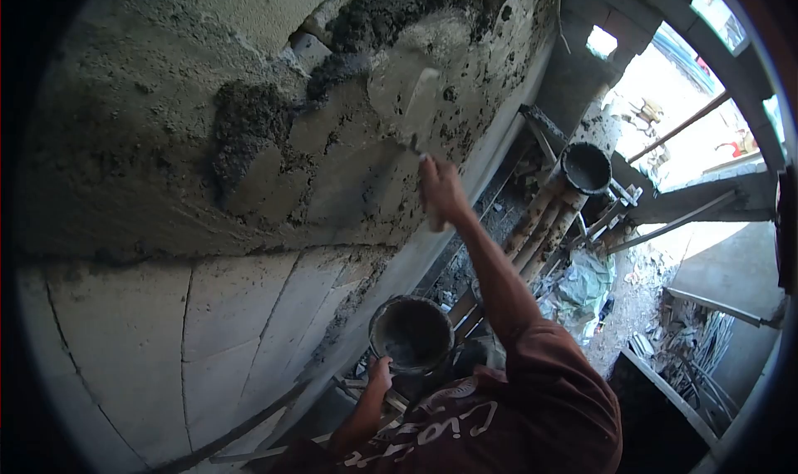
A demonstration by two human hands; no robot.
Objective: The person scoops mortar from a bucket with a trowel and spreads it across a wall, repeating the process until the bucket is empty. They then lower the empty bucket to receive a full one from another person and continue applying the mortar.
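Note:
My right hand (443, 191) is closed around the handle of a trowel (422, 93), whose pale blade lies against the wet mortar (345, 154) on the wall. Darker, rough mortar clumps (249, 129) stick out around the smoother patch. Lower down, my left hand (380, 372) grips the rim of a dark bucket (413, 301). Some grey material shows inside the bucket, though its depth is hard to judge in the shade.
Bare wall blocks (224, 316) lie below the mortared band. A second bucket (587, 168) stands on scaffold poles (544, 224) to the right. Farther down are a pale green plastic sheet (586, 287), rubble and a bundle of rods (702, 341).

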